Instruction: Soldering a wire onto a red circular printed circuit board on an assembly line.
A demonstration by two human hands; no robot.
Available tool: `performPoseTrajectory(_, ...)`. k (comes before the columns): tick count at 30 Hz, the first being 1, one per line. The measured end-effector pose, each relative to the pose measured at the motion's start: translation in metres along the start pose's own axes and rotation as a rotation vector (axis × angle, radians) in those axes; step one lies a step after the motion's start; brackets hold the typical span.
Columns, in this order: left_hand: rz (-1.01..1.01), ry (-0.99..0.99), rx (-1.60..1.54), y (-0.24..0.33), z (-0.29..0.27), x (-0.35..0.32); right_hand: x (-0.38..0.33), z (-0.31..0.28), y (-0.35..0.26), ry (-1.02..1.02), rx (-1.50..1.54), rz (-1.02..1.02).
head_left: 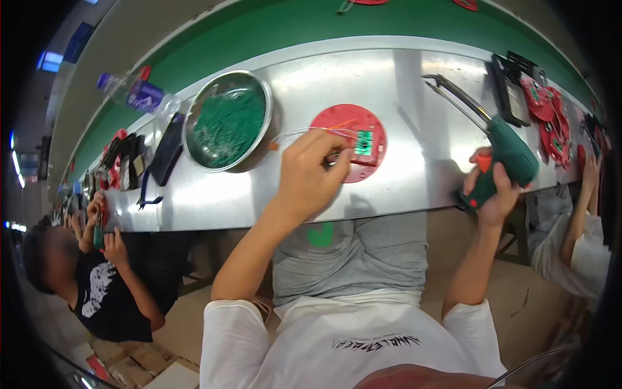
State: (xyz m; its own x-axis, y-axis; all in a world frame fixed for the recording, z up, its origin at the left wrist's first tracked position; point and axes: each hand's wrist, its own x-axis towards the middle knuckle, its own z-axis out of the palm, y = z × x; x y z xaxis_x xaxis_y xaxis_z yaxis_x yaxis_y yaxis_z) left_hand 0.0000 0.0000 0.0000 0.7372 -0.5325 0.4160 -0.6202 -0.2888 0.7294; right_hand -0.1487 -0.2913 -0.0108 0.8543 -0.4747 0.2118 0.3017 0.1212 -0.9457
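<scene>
From the head view, the left hand [311, 174] pinches something small against the red round housing [350, 142] lying on the metal bench [402, 84] (a green circuit board [363, 142] sits in it). The right hand [495, 191] grips a green electric screwdriver [508, 155], held aside. Seemingly a fastening step; next calls for aligning the driver's tip.

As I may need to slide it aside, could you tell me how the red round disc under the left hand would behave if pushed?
The red disc lies flat, so it would probably slide on the smooth metal bench rather than roll or tip. Its thin loose wires look floppy and could snag.
</scene>
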Motion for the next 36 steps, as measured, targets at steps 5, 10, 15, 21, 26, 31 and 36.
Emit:
performPoseTrajectory(5,-0.027,-0.118,0.094,0.001,-0.016,0.006,0.003,0.021,0.01,0.123,0.054,-0.056)
performPoseTrajectory(10,0.163,-0.015,0.336,0.025,-0.029,0.03,-0.001,0.013,-0.003,0.134,0.043,-0.064)
performPoseTrajectory(15,0.279,-0.534,0.424,0.027,-0.019,0.068,-0.006,0.009,0.006,0.314,0.064,-0.198)
performPoseTrajectory(21,0.151,-0.259,1.035,-0.046,-0.014,0.193,-0.004,0.006,0.007,0.458,0.168,-0.259)
performPoseTrajectory(26,0.214,0.035,0.789,-0.097,0.044,0.324,0.001,0.01,0.009,0.524,0.095,-0.265)
performPoseTrajectory(31,-0.197,-0.052,0.633,-0.073,0.169,0.381,-0.003,0.005,0.001,0.606,0.065,-0.269)
performPoseTrajectory(36,-0.347,0.114,0.386,-0.091,0.153,0.393,0.009,0.019,0.007,0.668,0.152,-0.27)
